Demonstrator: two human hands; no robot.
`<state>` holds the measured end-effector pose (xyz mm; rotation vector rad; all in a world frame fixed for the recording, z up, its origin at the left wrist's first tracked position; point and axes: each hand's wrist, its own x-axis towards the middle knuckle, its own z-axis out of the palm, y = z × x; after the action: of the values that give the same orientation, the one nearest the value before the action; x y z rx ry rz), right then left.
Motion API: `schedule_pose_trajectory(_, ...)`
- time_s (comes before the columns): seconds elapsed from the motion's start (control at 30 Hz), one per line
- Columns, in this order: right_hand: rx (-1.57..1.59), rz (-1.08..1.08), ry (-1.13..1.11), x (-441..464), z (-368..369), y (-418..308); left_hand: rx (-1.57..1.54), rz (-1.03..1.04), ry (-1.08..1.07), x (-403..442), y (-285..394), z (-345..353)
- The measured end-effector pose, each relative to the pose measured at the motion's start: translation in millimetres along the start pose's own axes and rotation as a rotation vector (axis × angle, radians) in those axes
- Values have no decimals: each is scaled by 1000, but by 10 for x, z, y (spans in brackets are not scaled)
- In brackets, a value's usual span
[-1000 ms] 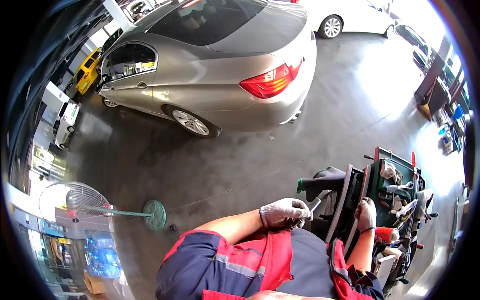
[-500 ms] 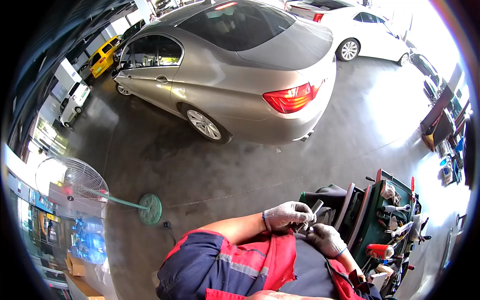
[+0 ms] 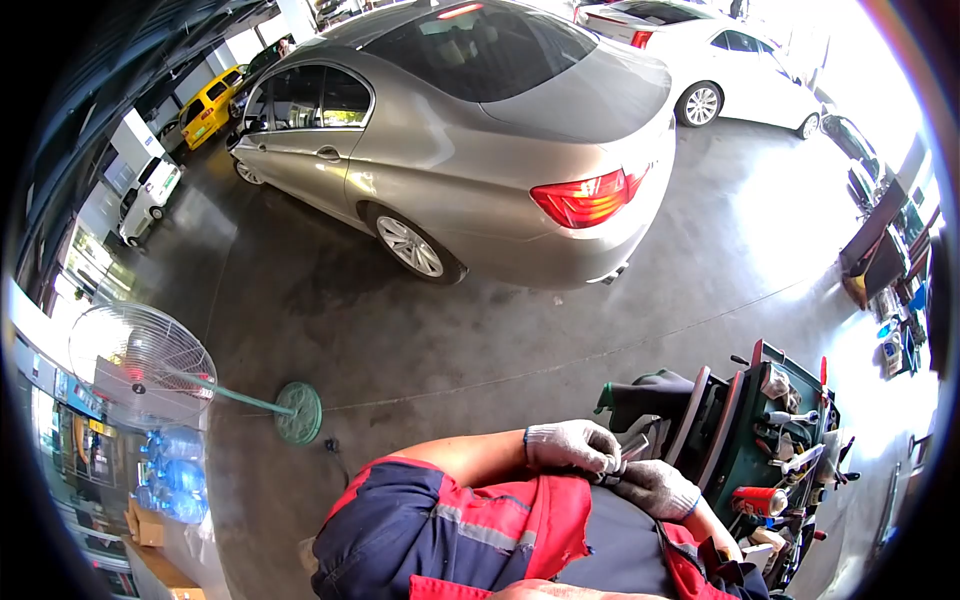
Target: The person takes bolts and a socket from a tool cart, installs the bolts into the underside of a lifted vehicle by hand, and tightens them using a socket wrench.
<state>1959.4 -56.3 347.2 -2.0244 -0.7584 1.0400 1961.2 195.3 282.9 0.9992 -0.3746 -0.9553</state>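
Both hands wear pale grey work gloves and meet in front of the chest. My left hand [image 3: 573, 446] has its fingers closed on a small metal tool [image 3: 634, 447], a short silvery cylinder pointing up and right. Just right of it, my right hand [image 3: 655, 488] is closed at the lower end of the tool, its fingertips nearly touching those of my left hand. What exactly lies between the fingertips is too small to tell. Beside my right hand stands a dark green tool cart [image 3: 745, 440] with drawers pulled out.
Tools and a red can [image 3: 760, 501] lie on the cart. A silver-beige car [image 3: 480, 190] stands ahead, a white car [image 3: 740, 85] behind it. A green-based fan [image 3: 298, 412] stands at the left, near blue water bottles [image 3: 178, 475]. Boards [image 3: 880, 255] lean at the far right.
My right hand has left the cart's drawer edge and come over to my left hand at the metal tool. The view has shifted, so the cars sit lower and further right.
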Motion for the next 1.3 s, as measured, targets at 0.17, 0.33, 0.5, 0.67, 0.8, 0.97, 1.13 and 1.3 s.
schedule_pose_trajectory(0.17, -81, -194, 54, -12, 169, 205, 14, -44, -48, -44, -82, 51)
schedule_pose_trajectory(0.33, -92, -181, 68, -37, 237, 204, 35, -52, -88, -86, -37, 112)
schedule_pose_trajectory(0.5, 15, -131, 108, -39, 284, 227, 31, -11, -69, -56, -93, 71)
schedule_pose_trajectory(0.67, 144, -55, 36, -13, 285, 338, 33, -38, -77, -55, -14, 88)
schedule_pose_trajectory(0.8, 25, -186, -77, 20, 102, 352, 68, -72, -65, -37, 17, 122)
schedule_pose_trajectory(0.97, -75, -18, -77, 34, 20, 209, 7, -37, -14, -12, -100, 48)
schedule_pose_trajectory(1.13, -46, 41, -88, 92, -78, 177, -16, 0, 50, -3, -133, 27)
schedule_pose_trajectory(1.3, -70, 11, -19, 165, -55, 184, 3, 58, 107, -82, -108, 28)
